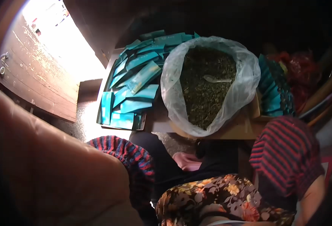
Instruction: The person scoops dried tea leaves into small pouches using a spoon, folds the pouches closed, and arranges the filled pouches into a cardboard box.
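My left hand and wrist (64,162) loom very close to the camera at the lower left, coming out of a red and blue striped cuff (126,152). Its fingers lie beyond the frame edge. At the lower right, a striped sleeve (284,150) covers my right arm, and a strip of bare skin by my right hand (312,201) shows below it; those fingers are hidden too. Ahead stands a clear plastic bag (246,79) with its mouth rolled open, full of dried, dark green crumbled leaves (203,98). A pale spoon (216,79) rests on the leaves.
Left of the bag, a shallow box (105,88) holds many teal packets (141,77). More teal packets (273,92) stand in a box to the right, beside red netting (299,71). A wooden door (41,71) is at the left. Something pink (186,161) lies below the table edge.
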The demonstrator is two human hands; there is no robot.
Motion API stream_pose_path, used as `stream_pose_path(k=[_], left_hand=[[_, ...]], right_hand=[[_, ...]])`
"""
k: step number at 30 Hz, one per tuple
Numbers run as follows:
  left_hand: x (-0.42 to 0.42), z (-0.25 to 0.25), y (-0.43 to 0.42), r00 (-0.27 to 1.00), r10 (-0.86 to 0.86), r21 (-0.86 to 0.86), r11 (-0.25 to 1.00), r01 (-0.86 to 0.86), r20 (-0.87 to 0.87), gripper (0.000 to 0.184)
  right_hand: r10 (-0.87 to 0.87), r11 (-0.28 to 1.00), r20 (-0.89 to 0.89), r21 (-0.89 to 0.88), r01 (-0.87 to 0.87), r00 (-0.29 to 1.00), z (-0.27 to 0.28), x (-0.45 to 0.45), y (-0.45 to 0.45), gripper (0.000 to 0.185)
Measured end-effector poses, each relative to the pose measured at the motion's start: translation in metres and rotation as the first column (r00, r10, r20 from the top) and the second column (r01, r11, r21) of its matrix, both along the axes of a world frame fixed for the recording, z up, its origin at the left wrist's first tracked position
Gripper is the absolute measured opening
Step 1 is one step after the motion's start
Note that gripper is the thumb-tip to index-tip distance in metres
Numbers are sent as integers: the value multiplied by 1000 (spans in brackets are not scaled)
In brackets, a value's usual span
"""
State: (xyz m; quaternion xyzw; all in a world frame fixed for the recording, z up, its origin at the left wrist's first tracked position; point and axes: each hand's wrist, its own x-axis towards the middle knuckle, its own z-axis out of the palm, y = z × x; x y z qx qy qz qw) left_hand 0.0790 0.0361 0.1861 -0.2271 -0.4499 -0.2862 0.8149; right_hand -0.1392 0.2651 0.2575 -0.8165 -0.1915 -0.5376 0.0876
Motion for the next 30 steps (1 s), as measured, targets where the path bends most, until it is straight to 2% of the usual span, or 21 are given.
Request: stream_pose_path(k=[6,8,11,13,14,16,17,19,20,21,22,23,24,26,28,29,30], left_hand=[[33,-19,20,987,151,26,988,-150,-57,82],[28,-26,26,988,136,62,989,-131,-78,82],[42,-8,28,973,188,16,982,-187,-135,82],[54,4,28,965,216,-17,975,-221,-146,82],[60,5,31,960,239,-12,970,-243,-144,82],[61,-1,39,944,275,31,961,-274,-183,82],[57,-7,43,942,273,70,962,-265,-193,82],[54,-20,53,938,286,160,953,-257,-196,82],[57,-25,59,933,302,189,945,-267,-194,82],[60,-25,64,929,316,207,938,-277,-193,82],[62,-25,68,924,329,220,933,-285,-196,82],[63,-24,72,920,336,226,930,-290,-201,82],[63,-22,73,918,335,227,931,-287,-213,82],[63,-17,73,910,337,227,931,-285,-243,82],[68,-11,74,902,342,223,931,-288,-264,82],[69,-3,74,897,345,215,932,-292,-275,82],[66,-21,48,844,528,307,821,-481,-89,63]], right_hand=[[266,963,-33,60,-264,963,-16,-1,-9,10],[288,953,-41,108,-283,957,-17,-1,2,11],[379,925,-89,76,-373,921,-3,3,0,11],[350,903,136,215,-372,927,-18,4,-20,13],[400,867,198,235,-440,895,-27,9,-35,15],[273,907,48,319,-273,961,-36,-1,-57,18],[276,931,-409,341,-135,870,-21,-22,-78,35],[510,851,-601,459,-256,616,-30,-22,-122,10],[88,847,-476,499,186,875,-60,-14,-109,11],[-410,598,-368,582,551,834,-87,-3,-95,12],[-406,728,-283,474,495,869,-91,20,-117,20],[-526,481,-439,552,681,728,-98,29,-124,19],[-523,420,-464,589,690,715,-118,34,-150,18],[-586,234,-571,560,795,575,-147,40,-199,17],[-583,118,-604,598,793,543,-182,42,-251,17],[-662,105,-588,541,834,465,-197,46,-269,18],[-739,91,-549,493,865,391,-206,51,-281,19]])
